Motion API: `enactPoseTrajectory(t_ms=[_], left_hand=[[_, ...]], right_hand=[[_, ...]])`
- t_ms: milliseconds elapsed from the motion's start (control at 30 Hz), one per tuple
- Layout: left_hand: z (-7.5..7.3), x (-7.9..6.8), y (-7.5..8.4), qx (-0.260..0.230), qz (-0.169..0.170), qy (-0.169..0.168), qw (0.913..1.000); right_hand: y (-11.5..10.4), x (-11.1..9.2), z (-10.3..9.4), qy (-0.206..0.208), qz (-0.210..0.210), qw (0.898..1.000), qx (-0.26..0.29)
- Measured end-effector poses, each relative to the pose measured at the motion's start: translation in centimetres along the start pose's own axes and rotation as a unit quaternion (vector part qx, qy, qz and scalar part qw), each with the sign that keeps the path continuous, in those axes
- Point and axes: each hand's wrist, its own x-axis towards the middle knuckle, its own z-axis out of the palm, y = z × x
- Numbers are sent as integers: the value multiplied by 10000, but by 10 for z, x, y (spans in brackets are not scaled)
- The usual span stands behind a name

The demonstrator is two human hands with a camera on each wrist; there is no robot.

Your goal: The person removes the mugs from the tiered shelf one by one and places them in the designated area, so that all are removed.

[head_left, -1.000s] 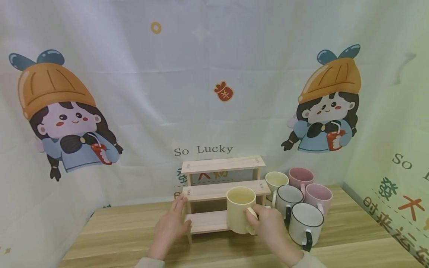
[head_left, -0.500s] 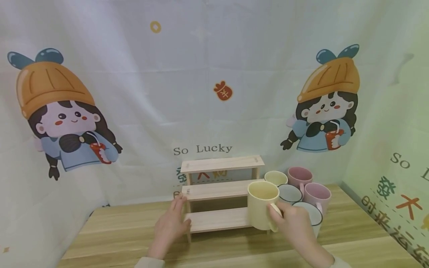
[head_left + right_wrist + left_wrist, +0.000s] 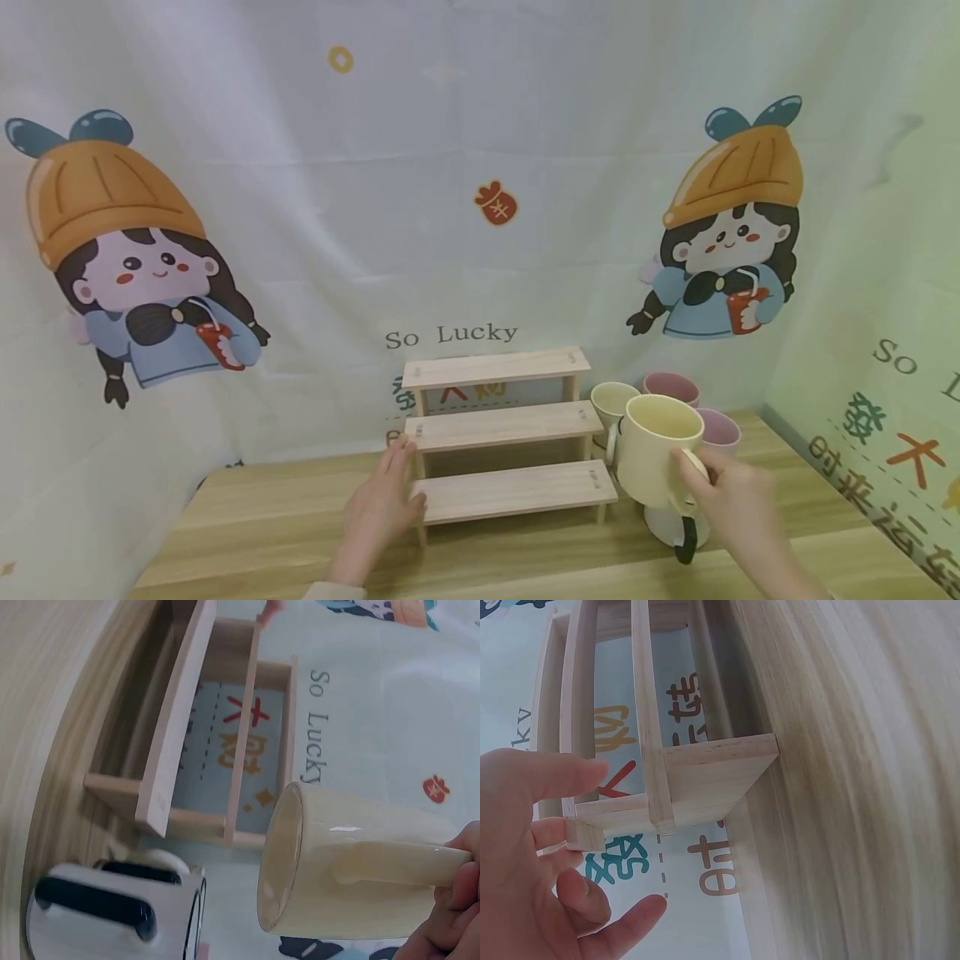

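Note:
My right hand [image 3: 738, 500] pinches the handle of a pale yellow mug [image 3: 660, 454], held upright in front of the cluster of mugs on the right. In the right wrist view the yellow mug [image 3: 367, 862] shows its base, with my fingers [image 3: 457, 900] at the handle's far end. A three-step wooden rack [image 3: 513, 492] stands at the middle of the table. At its left end, my left hand [image 3: 378, 500] holds the middle step. The left wrist view shows its fingers [image 3: 562, 776] bent about that step's end [image 3: 585, 832].
Behind the held mug are a pale yellow-green mug [image 3: 615, 400], a dark pink mug [image 3: 672, 387] and a light pink mug [image 3: 720, 429]. A white mug with a black handle [image 3: 671, 529] is partly hidden below it. A printed curtain [image 3: 337, 208] backs the wooden table [image 3: 262, 533].
My right hand has carried the yellow mug rightward, from in front of the rack's lowest step to in front of the other mugs. The left hand stays at the rack's left end.

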Motion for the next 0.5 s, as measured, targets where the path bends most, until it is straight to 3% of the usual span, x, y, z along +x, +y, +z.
enactPoseTrajectory(t_ms=[233,500], left_hand=[[-1,-1,3,-72,-31,-68,9999],[0,-1,2,6,5,-18,10000]], right_hand=[[18,1,-18,452,-27,9988,-198],[40,-2,-29,648,526,9964,-171]])
